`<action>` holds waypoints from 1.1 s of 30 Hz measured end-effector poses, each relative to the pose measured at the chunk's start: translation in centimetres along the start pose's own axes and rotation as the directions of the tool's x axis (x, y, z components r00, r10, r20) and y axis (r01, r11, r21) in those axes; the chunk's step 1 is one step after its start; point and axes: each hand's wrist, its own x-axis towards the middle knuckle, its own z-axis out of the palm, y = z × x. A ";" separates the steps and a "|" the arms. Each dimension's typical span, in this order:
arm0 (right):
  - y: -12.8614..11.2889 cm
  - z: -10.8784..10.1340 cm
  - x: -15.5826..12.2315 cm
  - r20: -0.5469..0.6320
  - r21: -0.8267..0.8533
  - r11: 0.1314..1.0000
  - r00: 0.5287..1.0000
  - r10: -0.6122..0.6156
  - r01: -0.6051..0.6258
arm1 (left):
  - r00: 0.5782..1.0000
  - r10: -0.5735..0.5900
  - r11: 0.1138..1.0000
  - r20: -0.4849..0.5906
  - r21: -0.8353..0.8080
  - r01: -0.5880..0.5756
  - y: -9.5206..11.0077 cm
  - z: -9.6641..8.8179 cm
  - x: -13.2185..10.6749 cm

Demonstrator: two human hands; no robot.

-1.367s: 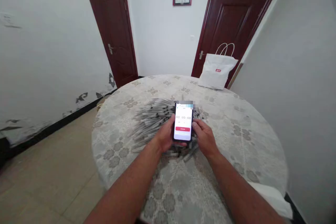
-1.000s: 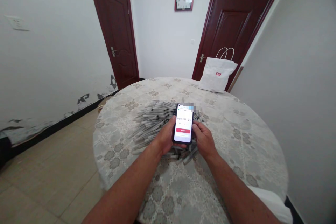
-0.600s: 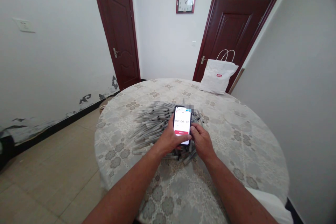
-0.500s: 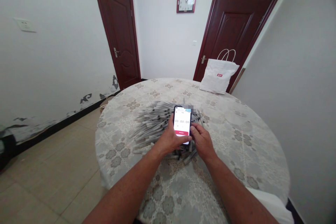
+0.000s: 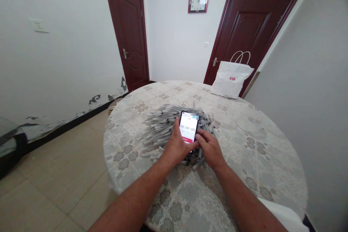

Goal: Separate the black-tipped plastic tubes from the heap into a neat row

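Note:
A smartphone (image 5: pixel 188 125) with a dark edge is held upright above the table, its lit screen showing 00:00:00 and a red bar. My left hand (image 5: pixel 176 145) is closed round its left side and bottom, with the thumb across the lower screen. At the lower right edge, my right hand (image 5: pixel 210 146) grips the phone with thumb and curled fingers. Behind and below the phone lies a heap of slim grey-white pens (image 5: pixel 160 127) with dark tips, partly hidden by the phone and both hands.
The round table wears a patterned cloth (image 5: pixel 244 174). A white paper bag (image 5: pixel 231 79) with looped handles stands at its far right edge. Something white (image 5: pixel 282 214) lies at the near right. A wall clock (image 5: pixel 198 0) hangs between two dark red doors (image 5: pixel 129 29).
The whole view has shifted, so the room appears slightly farther right. Both hands still hold the phone, which tilts a little more, and my left thumb sits nearer the red bar.

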 end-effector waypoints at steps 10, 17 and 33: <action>-0.7 0.3 -0.5 0.034 0.034 0.999 0.999 0.011 -0.013 | 0.996 -0.023 0.967 -0.091 0.252 0.045 1.4 0.0 -1.0; -0.5 0.7 -0.6 0.050 0.067 0.998 0.999 0.012 -0.016 | 0.990 0.003 0.945 -0.144 0.324 0.044 1.2 0.4 -1.3; -1.4 1.4 -1.3 0.097 0.098 0.995 0.994 -0.043 0.034 | 0.982 0.092 0.908 -0.166 0.419 -0.014 1.5 -0.2 -2.1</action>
